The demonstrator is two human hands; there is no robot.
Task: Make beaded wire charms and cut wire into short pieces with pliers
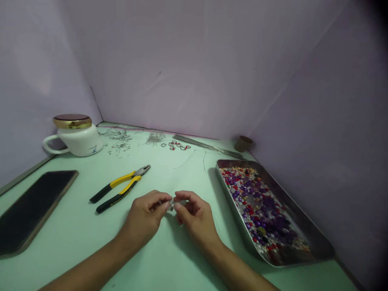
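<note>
A small silvery piece (171, 205), perhaps wire and clear beads, is held between my two hands above the pale green table (163, 258). My left hand (147, 214) pinches its left side with thumb and forefinger. On the other side, my right hand (195, 216) touches it with closed, curled fingers and thumb. The fingertips hide part of the piece. Pliers (121, 188) with yellow and black handles lie to the left of my left hand. Right of my right hand is a metal tray (236, 224) of red, purple, white and gold beads (257, 202).
A phone (34, 208) and a white lidded cup (80, 141) stand at the left. Farther back lie wire bits (118, 137), red-and-silver beaded pieces (178, 145), long wires (206, 146) and a brown roll (243, 144). Pale walls surround the table.
</note>
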